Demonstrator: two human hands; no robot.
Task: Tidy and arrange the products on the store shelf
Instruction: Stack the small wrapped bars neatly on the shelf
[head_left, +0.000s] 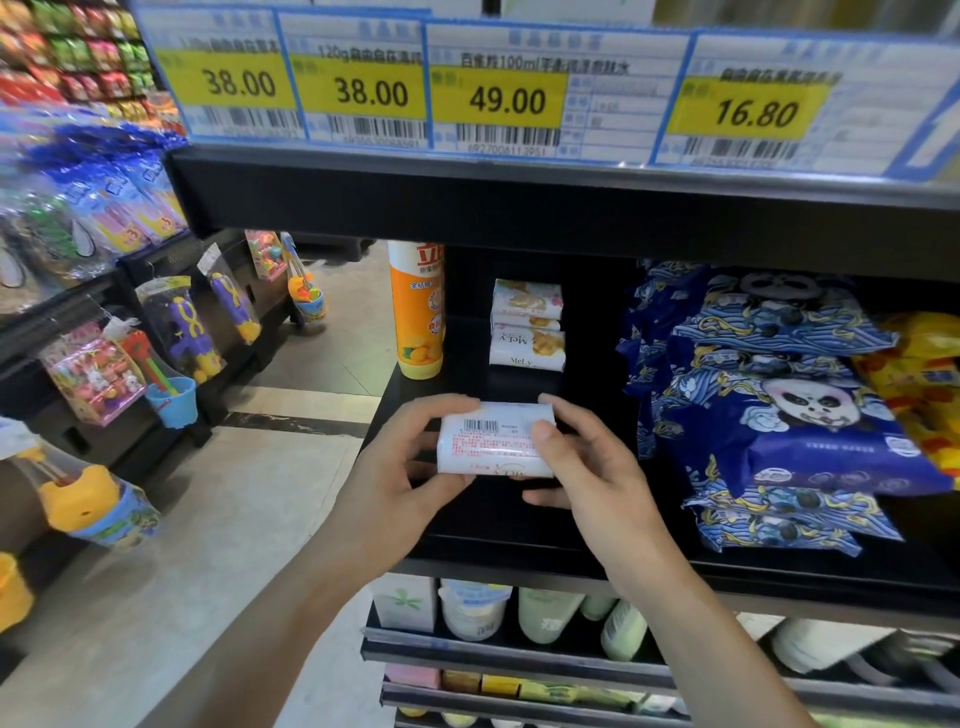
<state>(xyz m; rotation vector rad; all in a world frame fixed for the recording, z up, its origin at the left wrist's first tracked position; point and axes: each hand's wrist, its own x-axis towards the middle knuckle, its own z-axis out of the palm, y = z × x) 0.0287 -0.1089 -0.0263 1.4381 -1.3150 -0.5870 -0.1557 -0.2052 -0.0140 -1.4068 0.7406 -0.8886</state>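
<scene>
1. While both hands are raised in front of the black shelf (519, 525), they hold one white soap bar (496, 440) between them, just above the shelf board.
2. The left hand (410, 462) grips the left end of the bar, with the thumb under it and the fingers curled over the top edge.
3. The right hand (582, 457) pinches the right end, with the thumb pressed on the face that carries the barcode and red print.
4. The bar lies flat and level, with its long side running left to right, and the barcode faces the camera.
5. Behind it, deeper on the same shelf, a small stack of soap bars (527, 325) stands well apart from the held one.
6. An orange bottle (417, 309) stands upright at the left edge of the shelf, just beside the stack.
7. Blue panda packets (779, 395) lie piled on the right part of the shelf, and yellow packets (919, 374) lie against them at the far right.
8. Yellow price tags (501, 98) hang along the shelf edge above.
9. Bottles and tubs (475, 610) sit on the lower shelf under the hands.
10. Toys in bags (93, 374) hang on the rack at the left, across the aisle floor.
</scene>
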